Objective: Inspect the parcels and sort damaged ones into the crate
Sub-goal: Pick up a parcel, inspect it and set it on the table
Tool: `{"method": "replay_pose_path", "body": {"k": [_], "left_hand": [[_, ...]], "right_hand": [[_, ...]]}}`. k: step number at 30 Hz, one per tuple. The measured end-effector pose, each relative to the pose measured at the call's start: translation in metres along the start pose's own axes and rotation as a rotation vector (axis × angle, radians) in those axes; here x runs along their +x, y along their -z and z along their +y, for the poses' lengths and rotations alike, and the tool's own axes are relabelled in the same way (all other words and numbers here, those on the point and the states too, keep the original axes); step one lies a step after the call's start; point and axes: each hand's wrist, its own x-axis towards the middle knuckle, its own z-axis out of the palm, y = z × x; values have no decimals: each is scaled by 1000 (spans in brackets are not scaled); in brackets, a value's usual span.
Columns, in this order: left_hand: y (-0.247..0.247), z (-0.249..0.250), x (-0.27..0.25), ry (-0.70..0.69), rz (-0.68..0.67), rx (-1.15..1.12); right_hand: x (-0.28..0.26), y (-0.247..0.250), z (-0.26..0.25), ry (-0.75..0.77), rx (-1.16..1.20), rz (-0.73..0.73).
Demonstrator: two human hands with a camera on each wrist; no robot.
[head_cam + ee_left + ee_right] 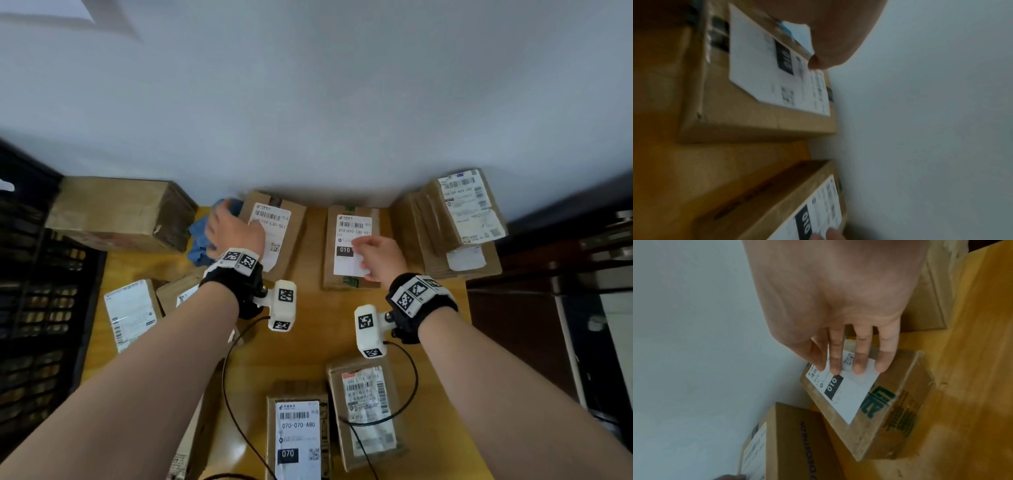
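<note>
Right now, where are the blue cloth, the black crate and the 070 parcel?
blue cloth [198, 236]: head view, its folded middle.
black crate [41, 308]: head view, its slatted wall.
070 parcel [297, 442]: head view, its white label.

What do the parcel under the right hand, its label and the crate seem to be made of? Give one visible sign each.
Parcel: brown cardboard, matt, with printed lettering and folded edges.
Label: white paper, smooth, printed black.
Crate: probably black plastic, judging by its moulded lattice wall.
</note>
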Motion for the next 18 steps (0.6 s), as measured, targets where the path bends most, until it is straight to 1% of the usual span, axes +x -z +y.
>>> {"method": "replay_pose_path", "body": {"k": [1, 2, 5, 8, 10, 12, 14, 15, 17, 18], "left_hand": [[1, -3, 3, 45, -64, -60], [0, -5, 4, 58, -128, -127], [-12, -2, -7, 40, -264, -228], [-34, 6, -24, 64, -341, -321], [-46, 11, -32, 59, -376, -338], [-55, 15, -37, 42, -415, -349], [-59, 17, -38, 28, -417, -334], [-57, 17, -36, 21, -394, -303], [-46, 13, -26, 25, -307, -217], [-39, 10, -18, 48, -255, -159]], "right_hand": [[1, -1, -1, -11, -4, 1], [2, -1, -2, -15, -7, -2], [3, -2, -6, -33, -8, 7], [5, 3, -7, -12, -57, 73], [5, 7, -8, 10, -98, 132], [6, 12, -7, 31, -127, 154], [7, 14, -7, 47, -147, 144], [7, 14, -7, 50, -152, 139], [8, 12, -7, 60, -139, 143], [8, 11, -9, 68, -123, 150]]}}
